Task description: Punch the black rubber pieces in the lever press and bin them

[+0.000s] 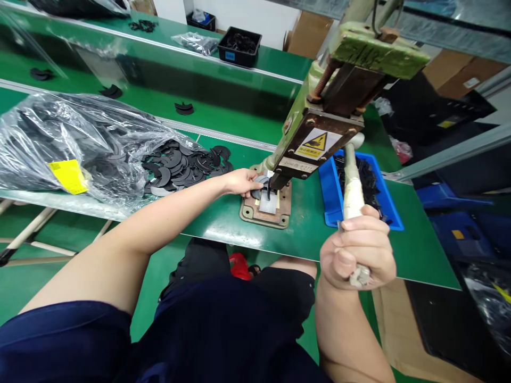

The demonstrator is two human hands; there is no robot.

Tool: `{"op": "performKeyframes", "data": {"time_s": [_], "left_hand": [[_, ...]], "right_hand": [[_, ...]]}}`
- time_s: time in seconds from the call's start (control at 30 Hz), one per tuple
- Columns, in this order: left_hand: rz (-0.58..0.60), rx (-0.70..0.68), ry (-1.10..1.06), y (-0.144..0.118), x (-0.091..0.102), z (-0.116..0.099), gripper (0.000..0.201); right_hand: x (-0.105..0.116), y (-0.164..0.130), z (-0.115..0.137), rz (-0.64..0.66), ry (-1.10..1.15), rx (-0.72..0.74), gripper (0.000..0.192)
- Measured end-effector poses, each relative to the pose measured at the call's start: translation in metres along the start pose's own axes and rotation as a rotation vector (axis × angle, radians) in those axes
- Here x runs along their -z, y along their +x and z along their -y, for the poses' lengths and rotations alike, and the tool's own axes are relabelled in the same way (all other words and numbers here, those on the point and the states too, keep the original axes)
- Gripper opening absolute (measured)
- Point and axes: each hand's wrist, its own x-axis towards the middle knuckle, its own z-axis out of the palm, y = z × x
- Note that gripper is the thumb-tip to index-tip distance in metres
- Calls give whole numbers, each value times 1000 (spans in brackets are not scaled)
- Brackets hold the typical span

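Observation:
My left hand pinches a dark crescent-shaped piece and holds it on the base of a green hand press. Above that piece is the press's dark ram; I cannot tell whether it touches. My right hand is wrapped round the press's lever handle, which is bound in pale tape and points toward me. Left of the press lies a pile of dark crescent-shaped pieces, spilling from a clear plastic bag.
A blue bin of small black parts stands right of the press. Behind the bench runs a green conveyor belt carrying a few dark pieces. A black bin sits on the far ledge. Cardboard boxes are at the back.

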Motion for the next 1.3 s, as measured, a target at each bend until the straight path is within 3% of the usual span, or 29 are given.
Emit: {"op": "performKeyframes", "data": {"time_s": [0.17,0.3,0.37,0.5,0.57,0.63,0.7,0.77,0.8,0.9,1.0,1.13,1.3], "left_hand": [[24,195,-99,-3,-2,-11,31],[13,221,-163,-6,-6,-8,29],[10,206,-179,-7,-8,-5,29],[1,163,-229,-11,-12,0,27],[3,132,-267,-17,-13,2,26],[2,83,-287,-31,-13,5,30],[0,13,-279,-51,-11,7,36],[8,-67,-267,-76,-11,7,39],[18,-102,-267,-89,-11,6,40],[47,-179,-271,-123,-16,-1,44],[75,-210,-257,-142,-25,-9,44],[104,-203,-253,-149,-41,-12,43],[143,-159,-319,-148,-53,-13,45]], "right_hand": [[-4,-2,1,-24,3,-7,41],[-14,4,-2,-124,46,53,45],[-19,22,-5,-172,103,112,44],[-22,92,-6,-144,221,127,19],[-21,124,-5,-94,200,26,31],[-19,136,-5,-53,122,-78,42],[-18,121,-8,-51,23,-155,52],[-21,80,-13,-68,-52,-241,60],[-23,53,-14,-52,-56,-293,52],[-34,-25,-9,167,1,-489,42],[-45,-74,6,385,73,-635,33],[-49,-91,20,428,119,-704,19],[-47,-95,28,405,107,-727,16]]}}
